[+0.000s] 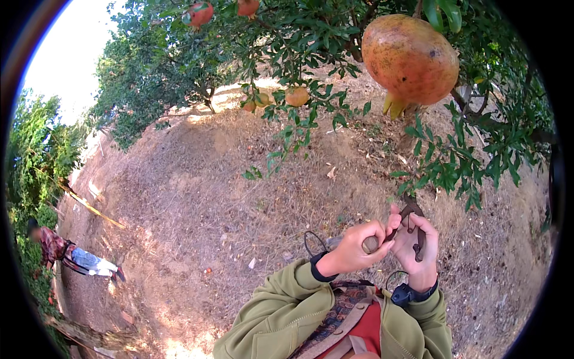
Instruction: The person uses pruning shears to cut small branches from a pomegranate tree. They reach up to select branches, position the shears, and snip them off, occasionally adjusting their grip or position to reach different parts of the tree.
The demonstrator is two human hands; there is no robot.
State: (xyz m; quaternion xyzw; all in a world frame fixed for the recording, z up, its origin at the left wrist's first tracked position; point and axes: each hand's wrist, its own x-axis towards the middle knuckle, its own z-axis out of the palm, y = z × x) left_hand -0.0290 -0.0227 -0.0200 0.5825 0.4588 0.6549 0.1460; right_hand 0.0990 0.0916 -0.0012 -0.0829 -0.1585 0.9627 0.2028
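My left hand [358, 249] is closed around a rounded wooden handle [370, 244], whose end faces up. From it a dark brown, rusty-looking curved tool [413, 208] runs toward my right hand [423, 244]. The right palm is turned up, and its thumb and fingers curl about the curved part. A hooked dark piece [420, 247] of it lies over that palm. The exact kind of tool cannot be made out. Above and ahead of my hands, a large orange-red pomegranate [409, 60] hangs close to the camera.
Leafy pomegranate branches [466, 166] reach down just beyond my hands. Smaller pomegranates [296, 96] hang farther off. Dry grass and fallen leaves cover the sloping ground [202, 193]. Off to the left stands another person [74, 258], near a log [94, 334].
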